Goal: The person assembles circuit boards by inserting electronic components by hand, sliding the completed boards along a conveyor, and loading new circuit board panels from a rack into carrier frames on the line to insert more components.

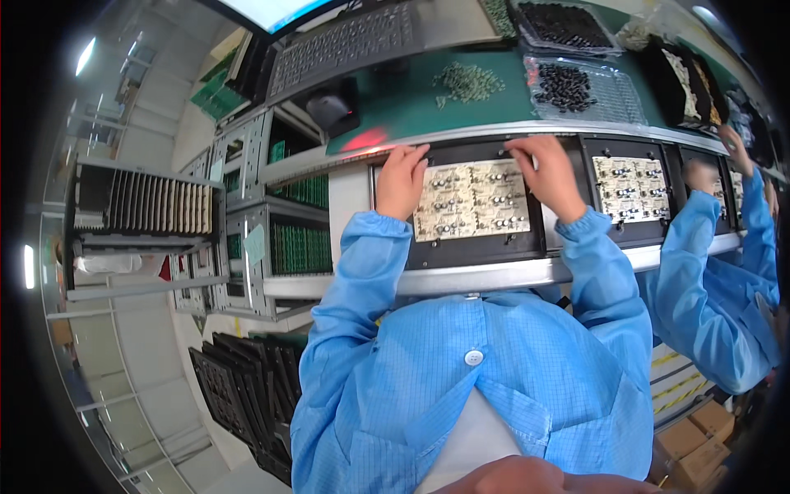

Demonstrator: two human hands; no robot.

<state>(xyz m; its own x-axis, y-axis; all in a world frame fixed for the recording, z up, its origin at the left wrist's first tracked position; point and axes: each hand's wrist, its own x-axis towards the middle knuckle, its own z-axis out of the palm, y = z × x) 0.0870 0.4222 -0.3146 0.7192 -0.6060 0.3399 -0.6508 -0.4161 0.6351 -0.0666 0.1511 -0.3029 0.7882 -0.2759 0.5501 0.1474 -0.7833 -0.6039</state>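
- Beige circuit board (471, 200), a panel of several small squares, lies in a black carrier tray (527, 239) on the metal conveyor rail (461, 276); it serves as the landmark for everything below.
- Left hand (401, 181) rests on the board's left edge, fingers curled down over its upper left corner; whether anything small sits under the fingertips cannot be told.
- Right hand (547, 174) lies at the board's upper right corner, fingers bent and pressing toward the top edge; it seems to pinch or push something there, but the fingers hide it, so I cannot tell what, if anything, it holds.
- Most squares of the board already carry round dark parts, so by my judgement the filling is well along, with the work now at the top row under both hands.
- To the right of the board a second beige board (629, 188) sits in its own tray, also carrying parts, and beyond it another person's blue sleeve (699, 272) reaches in.
- Above the board, on the green bench top (411, 103), lie a loose pile of small green parts (467, 83) and a clear tray of black parts (568, 86).
- Further above and to the left of the board sits a keyboard (346, 41).
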